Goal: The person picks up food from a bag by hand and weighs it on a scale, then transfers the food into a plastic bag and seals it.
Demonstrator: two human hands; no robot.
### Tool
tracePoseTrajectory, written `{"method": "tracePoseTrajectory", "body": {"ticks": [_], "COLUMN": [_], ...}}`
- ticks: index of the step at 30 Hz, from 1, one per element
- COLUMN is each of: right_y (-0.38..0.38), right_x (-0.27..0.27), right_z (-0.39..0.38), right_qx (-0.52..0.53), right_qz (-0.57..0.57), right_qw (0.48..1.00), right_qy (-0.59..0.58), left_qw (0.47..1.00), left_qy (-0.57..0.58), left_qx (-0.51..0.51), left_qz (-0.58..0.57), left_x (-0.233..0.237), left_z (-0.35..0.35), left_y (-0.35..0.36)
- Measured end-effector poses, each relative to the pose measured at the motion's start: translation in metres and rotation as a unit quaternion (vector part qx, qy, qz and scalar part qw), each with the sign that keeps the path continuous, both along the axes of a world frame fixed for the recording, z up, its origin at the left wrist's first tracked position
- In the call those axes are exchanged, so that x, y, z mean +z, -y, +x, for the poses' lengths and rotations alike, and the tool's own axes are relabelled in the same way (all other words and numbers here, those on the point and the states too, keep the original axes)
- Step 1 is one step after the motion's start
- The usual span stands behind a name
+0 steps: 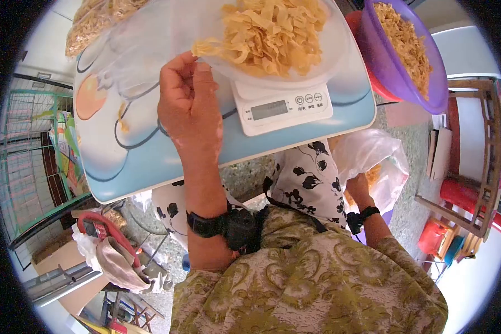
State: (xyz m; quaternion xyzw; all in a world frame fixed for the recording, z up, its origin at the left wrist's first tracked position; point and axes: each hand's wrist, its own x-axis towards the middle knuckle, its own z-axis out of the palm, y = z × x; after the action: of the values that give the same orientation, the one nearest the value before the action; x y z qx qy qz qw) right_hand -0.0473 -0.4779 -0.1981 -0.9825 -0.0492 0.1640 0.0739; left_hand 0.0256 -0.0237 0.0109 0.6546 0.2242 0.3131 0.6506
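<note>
One clear plastic bag point(150, 39) of fried strips point(273, 33) sits on one digital scale point(281, 106). The left hand point(189, 106) pinches a single strip point(206, 47) at the bag's mouth. One purple basin point(428, 83) holds more strips and is cut off at the top. The right hand point(360, 186) is low beside a second bag point(378, 156), partly hidden, so its grip cannot be told.

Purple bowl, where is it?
In the head view the purple bowl is at the top right, just right of the white scale.
</note>
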Motion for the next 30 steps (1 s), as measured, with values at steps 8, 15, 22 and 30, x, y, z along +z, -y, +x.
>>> {"method": "tracePoseTrajectory", "body": {"ticks": [8, 15, 22, 30], "right_y": [0.008, 0.035, 0.012, 0.033], "right_x": [0.029, 0.001, -0.011, -0.036], "right_z": [0.021, 0.020, 0.013, 0.013], "right_qx": [0.086, -0.108, 0.028, 0.038], "right_qz": [-0.084, 0.115, 0.056, 0.105], "right_qw": [0.987, 0.987, 0.998, 0.993], "right_qy": [-0.105, 0.024, -0.024, 0.049], "left_qw": [1.000, 1.000, 1.000, 1.000], "left_qy": [-0.002, -0.002, 0.027, 0.004], "left_qx": [0.013, 0.000, -0.015, -0.012], "left_qz": [0.009, 0.015, -0.003, 0.002], "left_x": [0.002, 0.001, -0.001, 0.001], "left_z": [0.001, 0.000, 0.000, -0.001], "left_y": [0.001, -0.002, -0.001, -0.001]}}
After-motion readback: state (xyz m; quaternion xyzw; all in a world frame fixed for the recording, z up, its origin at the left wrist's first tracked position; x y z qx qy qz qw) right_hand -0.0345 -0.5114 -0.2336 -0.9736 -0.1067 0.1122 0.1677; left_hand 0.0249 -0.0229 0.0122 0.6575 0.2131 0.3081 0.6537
